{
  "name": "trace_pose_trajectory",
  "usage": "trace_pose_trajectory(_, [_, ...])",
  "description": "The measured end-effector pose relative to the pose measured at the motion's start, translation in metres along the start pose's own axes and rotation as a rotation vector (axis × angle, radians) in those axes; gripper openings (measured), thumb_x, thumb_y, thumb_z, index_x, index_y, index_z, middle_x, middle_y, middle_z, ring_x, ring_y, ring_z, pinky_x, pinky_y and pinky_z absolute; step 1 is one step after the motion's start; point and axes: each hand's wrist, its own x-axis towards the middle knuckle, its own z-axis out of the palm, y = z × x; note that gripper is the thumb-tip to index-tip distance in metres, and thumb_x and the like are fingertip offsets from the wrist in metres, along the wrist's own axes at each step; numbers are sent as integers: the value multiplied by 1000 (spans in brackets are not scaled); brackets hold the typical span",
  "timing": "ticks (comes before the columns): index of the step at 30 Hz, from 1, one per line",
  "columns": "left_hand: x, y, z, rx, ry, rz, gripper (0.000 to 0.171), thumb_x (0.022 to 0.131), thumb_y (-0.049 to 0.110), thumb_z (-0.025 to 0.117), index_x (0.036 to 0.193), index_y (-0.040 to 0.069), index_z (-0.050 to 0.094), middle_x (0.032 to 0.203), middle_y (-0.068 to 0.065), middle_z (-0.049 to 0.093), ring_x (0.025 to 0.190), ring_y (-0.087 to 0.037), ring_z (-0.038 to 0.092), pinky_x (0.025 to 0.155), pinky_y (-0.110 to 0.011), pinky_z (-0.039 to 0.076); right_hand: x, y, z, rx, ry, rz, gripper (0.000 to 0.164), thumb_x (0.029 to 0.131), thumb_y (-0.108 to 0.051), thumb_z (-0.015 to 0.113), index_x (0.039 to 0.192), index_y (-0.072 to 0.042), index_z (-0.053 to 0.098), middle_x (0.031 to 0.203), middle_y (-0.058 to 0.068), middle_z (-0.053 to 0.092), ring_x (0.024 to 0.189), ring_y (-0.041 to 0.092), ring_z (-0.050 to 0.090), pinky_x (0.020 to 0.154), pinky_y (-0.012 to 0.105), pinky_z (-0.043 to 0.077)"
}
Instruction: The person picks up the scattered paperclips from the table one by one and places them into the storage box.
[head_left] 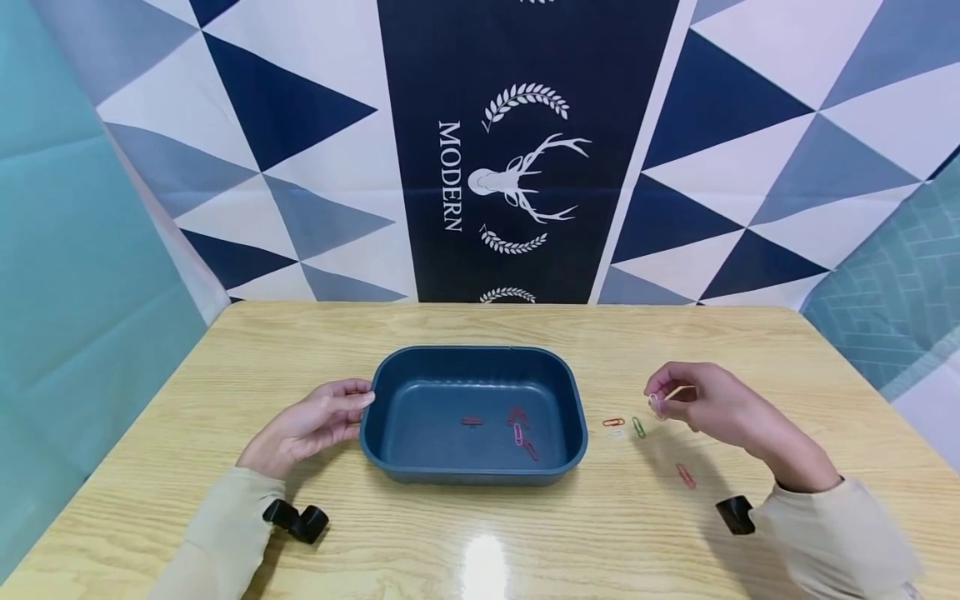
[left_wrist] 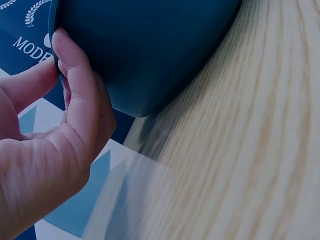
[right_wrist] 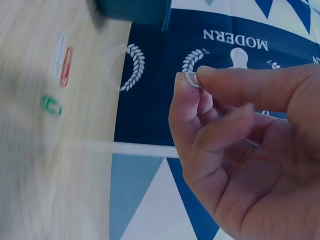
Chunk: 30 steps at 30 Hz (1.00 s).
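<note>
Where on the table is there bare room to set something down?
The table is bare on the near side of the blue bin, in a narrow strip between bin and backdrop, and from the left fingers out to its left edge. It's crowded right of the bin, where loose paper clips lie and the right fingers pinch another.

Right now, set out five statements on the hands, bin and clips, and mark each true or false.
1. The left hand grips the bin. True.
2. The right hand is empty. False: it pinches a pale clip.
3. The pink clip lies in the bin. True.
4. The green clip lies in the bin. False: it lies on the table.
5. The bin is upside down. False: it stands open side up.
</note>
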Motion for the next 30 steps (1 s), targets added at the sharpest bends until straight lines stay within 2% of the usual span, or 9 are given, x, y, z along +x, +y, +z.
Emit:
trace_pose_trajectory(5, [-2,-1,1,-11,7,-2,5,100,-1,46,105,1,47,89,-5,54,75,-13,57,70,-26,54,8,-16,7,45,-21,-21,9,92,-1,60,101,0,61,90,6,61,75,19,56,55,28,45])
trace_pose_trajectory(13, [-1,0,2,20,31,-6,11,100,3,49,109,-1,45,91,-6,54,75,-12,57,71,-26,54,20,-38,16,84,-13,-40,9,92,0,60,101,1,61,89,8,60,80,24,59,56,28,47])
trace_pose_trajectory(22, [0,2,0,32,-7,4,9,100,1,49,108,-1,45,91,-6,56,77,-14,59,70,-26,54,29,-55,25,68,2,-73,10,92,-3,62,101,2,63,86,8,62,77,22,59,60,33,53])
trace_pose_trajectory(30, [1,1,-3,19,-13,6,7,100,1,48,107,-1,47,91,-6,56,76,-14,59,70,-26,54,43,-84,32,71,-21,-82,12,94,-7,62,102,2,64,90,8,63,77,20,61,62,33,51])
